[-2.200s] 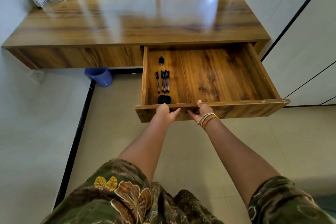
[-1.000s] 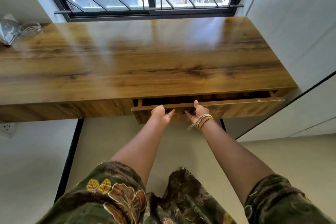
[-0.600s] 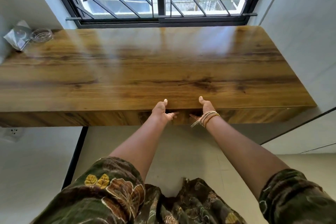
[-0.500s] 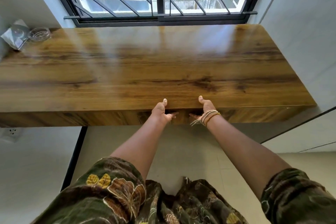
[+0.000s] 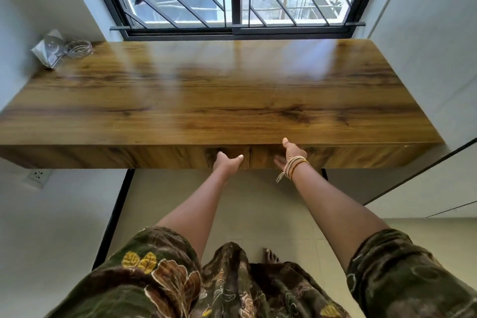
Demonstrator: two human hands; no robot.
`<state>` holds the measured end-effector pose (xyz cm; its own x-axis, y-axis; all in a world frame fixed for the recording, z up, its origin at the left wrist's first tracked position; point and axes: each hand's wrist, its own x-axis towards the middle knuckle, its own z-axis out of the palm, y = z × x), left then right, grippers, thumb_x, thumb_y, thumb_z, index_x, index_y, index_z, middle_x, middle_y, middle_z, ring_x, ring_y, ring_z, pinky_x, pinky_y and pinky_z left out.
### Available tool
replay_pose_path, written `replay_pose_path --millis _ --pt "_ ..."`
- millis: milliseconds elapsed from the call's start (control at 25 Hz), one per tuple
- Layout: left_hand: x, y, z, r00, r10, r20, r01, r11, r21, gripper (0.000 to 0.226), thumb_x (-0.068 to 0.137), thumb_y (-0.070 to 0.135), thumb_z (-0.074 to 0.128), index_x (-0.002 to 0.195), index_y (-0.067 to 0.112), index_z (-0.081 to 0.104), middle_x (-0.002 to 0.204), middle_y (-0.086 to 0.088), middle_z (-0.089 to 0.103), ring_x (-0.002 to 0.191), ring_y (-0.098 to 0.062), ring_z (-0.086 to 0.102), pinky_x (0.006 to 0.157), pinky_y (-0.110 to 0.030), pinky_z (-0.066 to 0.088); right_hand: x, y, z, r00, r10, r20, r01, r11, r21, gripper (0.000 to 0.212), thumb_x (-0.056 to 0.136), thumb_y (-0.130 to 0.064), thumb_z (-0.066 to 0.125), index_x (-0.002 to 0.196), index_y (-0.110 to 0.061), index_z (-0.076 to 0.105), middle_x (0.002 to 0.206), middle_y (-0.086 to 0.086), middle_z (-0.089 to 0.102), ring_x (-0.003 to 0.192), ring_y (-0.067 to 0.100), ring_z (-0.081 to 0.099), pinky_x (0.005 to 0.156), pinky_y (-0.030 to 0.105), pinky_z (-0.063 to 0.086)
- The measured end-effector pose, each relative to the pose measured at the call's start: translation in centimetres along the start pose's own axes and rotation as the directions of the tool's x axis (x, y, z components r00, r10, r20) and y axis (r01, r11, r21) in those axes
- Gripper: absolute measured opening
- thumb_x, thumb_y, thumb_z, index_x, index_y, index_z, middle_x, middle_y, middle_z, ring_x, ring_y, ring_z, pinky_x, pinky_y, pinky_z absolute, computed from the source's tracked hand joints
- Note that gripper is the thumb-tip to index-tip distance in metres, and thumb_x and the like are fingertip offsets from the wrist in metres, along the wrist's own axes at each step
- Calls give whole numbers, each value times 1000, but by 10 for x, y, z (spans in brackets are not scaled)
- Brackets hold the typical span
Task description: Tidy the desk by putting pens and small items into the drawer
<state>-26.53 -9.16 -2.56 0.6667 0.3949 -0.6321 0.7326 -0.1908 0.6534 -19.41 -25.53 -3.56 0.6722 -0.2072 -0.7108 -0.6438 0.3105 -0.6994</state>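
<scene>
Your left hand [image 5: 227, 161] and right hand [image 5: 290, 153] are spread, gripping nothing, at the closed drawer [image 5: 335, 156] front under the desk's [image 5: 232, 100] near edge; your fingertips are hard to make out against it. The pens inside are hidden. A clear bag [image 5: 50, 49] sits in the far left corner.

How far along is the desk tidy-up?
Done: the drawer sits shut, flush with the desk front, and no pens lie on top. In hand: left hand and right hand are open at the drawer front, holding nothing. Left: only a plastic packet and glass dish in the far left corner.
</scene>
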Motion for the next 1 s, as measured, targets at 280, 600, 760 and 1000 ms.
replay_pose_path --millis 280,600,760,1000 --pt "-41 -33 -38 797 603 -33 -397 565 723 75 97 33 50 155 21 5 164 -3 -2 151 -24 -5 116 -64 5 -54 44 -16 693 -518 502 479 -191 -857 60 96 -41 44 148 -14 27 145 19 41 129 35 45 101 47 43" --pt "-78 -22 -74 652 746 -132 -351 453 820 71 100 37 41 155 17 0 164 -4 -4 150 -25 -7 115 -63 0 -101 30 3 519 -580 628 562 -322 -762 66 96 -41 45 151 -16 19 159 12 20 146 29 19 116 49 24" --pt "-95 -17 -71 641 750 -162 -306 443 843 75 99 43 38 155 18 -5 164 -6 -8 150 -27 -9 114 -61 -4 -111 15 -3 483 -602 636 560 -346 -753 70 94 -46 44 151 -13 18 158 11 19 146 29 19 116 50 21" --pt "-131 23 -91 467 862 -197 -279 355 892 75 98 47 38 155 18 -1 164 -7 -3 151 -28 -3 117 -62 1 -148 -35 -4 345 -652 675 560 -434 -706 75 94 -51 39 151 -12 11 160 12 14 146 30 16 115 56 19"
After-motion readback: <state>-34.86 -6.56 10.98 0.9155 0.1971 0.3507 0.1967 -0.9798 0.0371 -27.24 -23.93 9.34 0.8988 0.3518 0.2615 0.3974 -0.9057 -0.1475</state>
